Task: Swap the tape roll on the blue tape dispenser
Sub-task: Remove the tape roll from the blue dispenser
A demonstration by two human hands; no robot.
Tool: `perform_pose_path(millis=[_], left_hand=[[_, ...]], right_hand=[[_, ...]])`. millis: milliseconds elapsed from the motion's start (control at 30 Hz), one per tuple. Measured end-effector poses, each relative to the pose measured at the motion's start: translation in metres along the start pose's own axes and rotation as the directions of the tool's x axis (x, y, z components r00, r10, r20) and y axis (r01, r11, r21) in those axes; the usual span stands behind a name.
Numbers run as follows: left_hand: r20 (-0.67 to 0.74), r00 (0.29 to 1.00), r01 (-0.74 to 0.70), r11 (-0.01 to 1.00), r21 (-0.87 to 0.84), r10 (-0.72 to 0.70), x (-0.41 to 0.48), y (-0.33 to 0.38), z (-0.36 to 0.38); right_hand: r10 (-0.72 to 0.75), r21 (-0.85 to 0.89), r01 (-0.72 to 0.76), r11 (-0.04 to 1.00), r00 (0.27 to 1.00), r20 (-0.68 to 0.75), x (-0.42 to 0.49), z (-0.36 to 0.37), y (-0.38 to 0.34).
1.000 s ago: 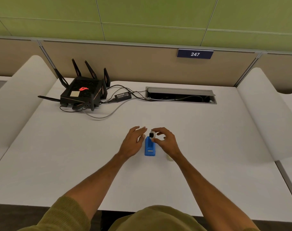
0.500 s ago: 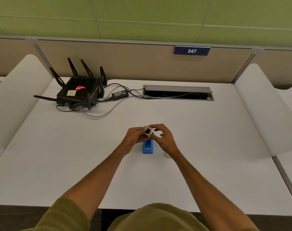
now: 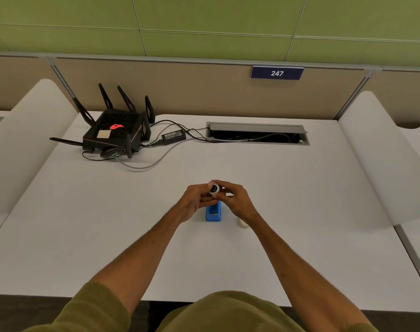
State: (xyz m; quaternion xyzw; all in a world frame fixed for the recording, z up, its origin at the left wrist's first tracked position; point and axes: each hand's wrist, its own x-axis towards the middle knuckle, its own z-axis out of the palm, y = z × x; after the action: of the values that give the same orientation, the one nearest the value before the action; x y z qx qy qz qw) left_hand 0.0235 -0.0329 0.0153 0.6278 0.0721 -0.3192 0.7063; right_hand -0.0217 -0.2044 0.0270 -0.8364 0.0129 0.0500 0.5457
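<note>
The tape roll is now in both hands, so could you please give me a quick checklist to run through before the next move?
1. Tape roll out of the blue dispenser: ok, held above it.
2. Left hand and right hand both grip the roll: ok.
3. Dispenser resting on the table: ok.
4. Second roll within reach: ok, beside the right wrist.
5. Black hub separated from the roll: cannot tell.
6. Dispenser cradle clear: cannot tell, partly hidden.

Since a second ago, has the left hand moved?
Yes. The left hand moved right, over the blue dispenser, and now grips the tape roll together with the right hand.
</note>
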Motion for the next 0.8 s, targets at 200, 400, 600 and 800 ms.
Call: perform_pose_path(millis=[200, 400, 600, 800], left_hand=[[-0.014, 1.0, 0.005, 0.999, 0.043, -0.005, 0.0027, 0.003, 0.0046], [-0.008, 1.0, 0.011, 0.998, 0.065, -0.011, 0.006, 0.0033, 0.0066], [-0.026, 0.999, 0.034, 0.997, 0.076, -0.033, 0.0079, 0.002, 0.004], [0.005, 0.999, 0.04, 0.995, 0.089, -0.04, 0.0074, 0.0027, -0.0014]], right_hand=[[-0.005, -0.036, 0.004, 0.999, 1.0, -0.025, 0.0024, 0.0011, 0.001], [-0.002, -0.072, -0.001, 0.997, 0.999, -0.042, 0.0039, -0.0005, 0.0022], [0.026, -0.046, -0.028, 0.999, 0.998, -0.054, 0.0026, 0.0038, 0.0015], [0.038, -0.029, -0.04, 0.999, 0.997, -0.072, 0.0032, 0.0075, -0.0028]])
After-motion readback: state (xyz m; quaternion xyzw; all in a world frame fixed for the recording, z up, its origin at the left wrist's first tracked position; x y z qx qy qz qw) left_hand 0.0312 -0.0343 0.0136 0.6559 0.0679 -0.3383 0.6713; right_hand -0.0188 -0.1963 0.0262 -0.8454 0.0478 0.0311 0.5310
